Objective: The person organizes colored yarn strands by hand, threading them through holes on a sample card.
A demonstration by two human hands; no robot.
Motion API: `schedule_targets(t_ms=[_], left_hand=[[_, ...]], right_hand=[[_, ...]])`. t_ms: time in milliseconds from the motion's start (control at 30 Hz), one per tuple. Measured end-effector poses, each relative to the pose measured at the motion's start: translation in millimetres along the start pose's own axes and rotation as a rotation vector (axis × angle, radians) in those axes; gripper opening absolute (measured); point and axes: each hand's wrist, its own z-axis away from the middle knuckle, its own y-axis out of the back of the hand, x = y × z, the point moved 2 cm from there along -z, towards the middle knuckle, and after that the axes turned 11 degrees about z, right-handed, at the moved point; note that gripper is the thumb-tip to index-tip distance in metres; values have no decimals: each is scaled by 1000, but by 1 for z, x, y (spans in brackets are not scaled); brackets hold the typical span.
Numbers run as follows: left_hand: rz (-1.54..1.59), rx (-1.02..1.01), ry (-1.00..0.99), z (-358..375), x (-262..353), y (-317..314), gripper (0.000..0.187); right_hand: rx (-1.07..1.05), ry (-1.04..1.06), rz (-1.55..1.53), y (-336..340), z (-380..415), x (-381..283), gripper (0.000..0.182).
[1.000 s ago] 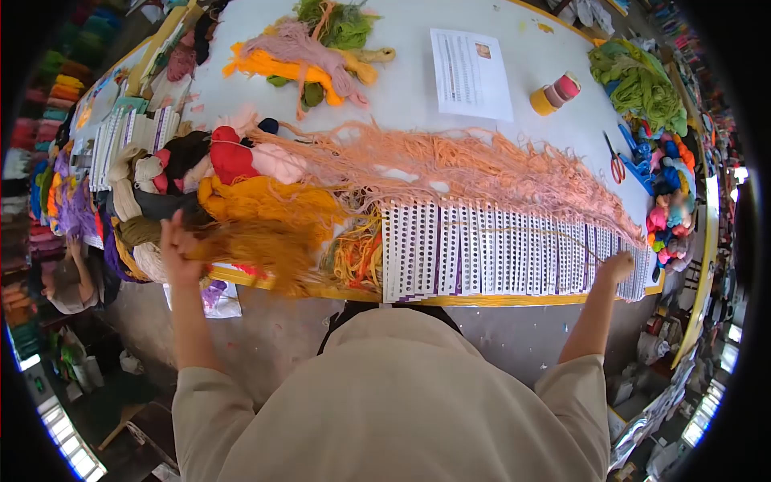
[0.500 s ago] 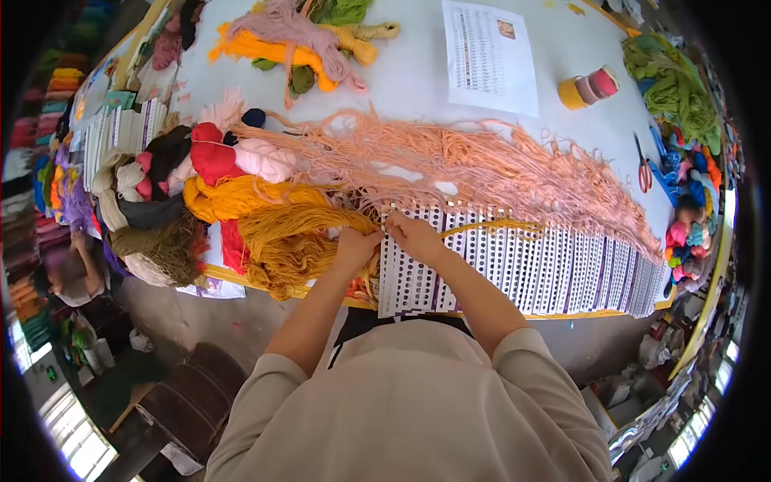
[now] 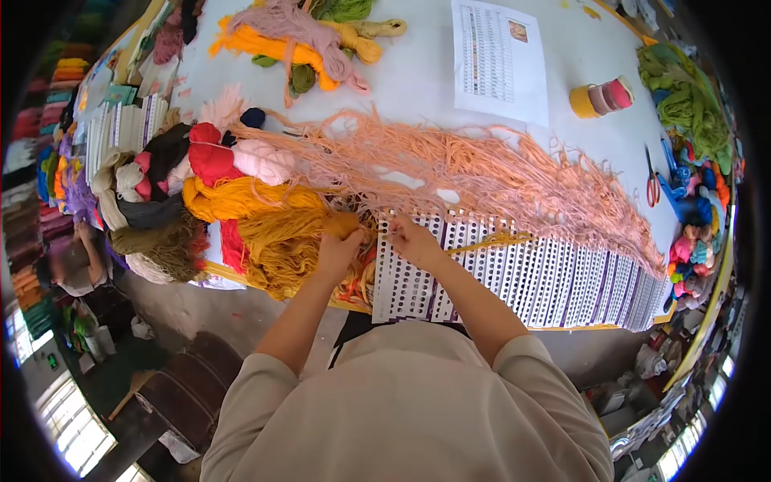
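My left hand [image 3: 340, 247] is closed on golden yarn, at the right edge of a large loose hank of golden yarn [image 3: 281, 241]. Over the left end of a row of white punched cards [image 3: 506, 281] is my right hand [image 3: 412, 241], its fingers pinched together near the top edge of the first card. A bundle of golden strands [image 3: 494, 241] trails from beneath that hand to the right across the cards. Peach and pink yarn tails [image 3: 482, 165] spread behind the cards' top edge. What exactly lies between the right fingertips is too small to see.
Red [image 3: 213, 153], pale pink and dark skeins crowd the left side. Further back are mixed hanks [image 3: 305, 48], a printed sheet [image 3: 499, 60] and yarn cones [image 3: 602, 98]. Scissors [image 3: 652, 181] and green yarn [image 3: 683, 96] lie at right. Another person [image 3: 76, 265] is at far left.
My left hand has moved left, away from the right hand, onto the golden hank. The right hand has shifted slightly right and down. The view has shifted a little.
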Motion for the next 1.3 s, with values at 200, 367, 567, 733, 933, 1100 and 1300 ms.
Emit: schedule_targets(t_ms=[200,367,567,733,933,1100,1300], left_hand=[[591,-301,611,25,17,-22,25],[-547,-247,7,5,-18,-20,21],[207,221,453,33,81,88,12],[561,438,-191,52,163,205,11],[18,239,-211,103,170,121,28],[555,-294,-189,130,138,23,37],[648,-479,-117,154,147,8,43]], right_hand=[[-63,-57,-122,5,2,-5,23],[-231,-125,-381,5,-1,0,25],[-77,-134,44,2,-6,-8,31],[-56,-143,166,-3,-5,-8,30],[106,-106,137,-18,1,-26,28],[144,160,-571,1,74,-176,12],[249,254,-553,4,113,-223,6]])
